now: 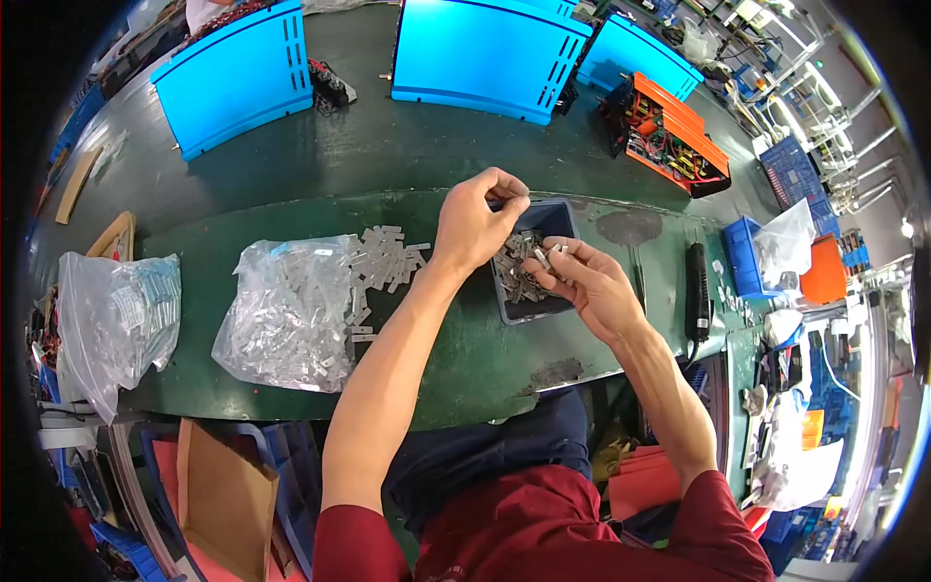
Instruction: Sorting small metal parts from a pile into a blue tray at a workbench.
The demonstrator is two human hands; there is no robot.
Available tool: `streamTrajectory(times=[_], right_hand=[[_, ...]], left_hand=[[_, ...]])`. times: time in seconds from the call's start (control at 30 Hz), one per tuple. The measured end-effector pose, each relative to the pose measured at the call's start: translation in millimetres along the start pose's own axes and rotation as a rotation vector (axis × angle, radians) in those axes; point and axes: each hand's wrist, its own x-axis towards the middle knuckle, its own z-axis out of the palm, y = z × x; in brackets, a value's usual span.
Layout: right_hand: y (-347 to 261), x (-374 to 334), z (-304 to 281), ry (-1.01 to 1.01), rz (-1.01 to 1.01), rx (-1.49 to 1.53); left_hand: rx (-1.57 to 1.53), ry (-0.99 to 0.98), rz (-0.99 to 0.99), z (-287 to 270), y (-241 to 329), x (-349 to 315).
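A dark grey bin of small flat metal pieces stands on the green bench in front of me. Over its far left edge is my left hand, thumb and fingers pinched together; whatever they hold is hidden. My right hand is at the bin's right side, its thumb and fingers closed on a small metal piece. More loose metal pieces lie left of my left forearm, spilling from a see-through plastic bag full of them.
Another filled plastic bag lies far left. Blue cases and an orange-framed unit stand at the back. On the right are a black handheld tool with a cord and a blue bin. A cardboard box sits below the bench.
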Motion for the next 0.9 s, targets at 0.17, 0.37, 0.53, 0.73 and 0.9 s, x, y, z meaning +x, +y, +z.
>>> streamTrajectory(times=[0.17,0.37,0.53,0.73,0.9], right_hand=[[-3.9,0.8,0.7,-0.010,0.009,0.129],[-4.1,-1.6,2.6,-0.096,-0.034,0.088],[-0.4,-3.0,3.7,-0.140,-0.040,0.131],[-1.0,-6.8,11.2,-0.113,0.040,0.249],[1.2,-25.2,34.1,-0.194,0.167,0.246]], left_hand=[[0.022,-0.011,-0.019,-0.3,2.7,-1.3],[0.029,-0.003,-0.010,0.6,1.2,-0.8],[0.021,-0.008,-0.006,2.4,0.8,-0.3],[-0.014,-0.036,-0.064,-2.3,2.5,1.3],[-0.113,0.010,-0.100,-25.5,1.7,11.7]])
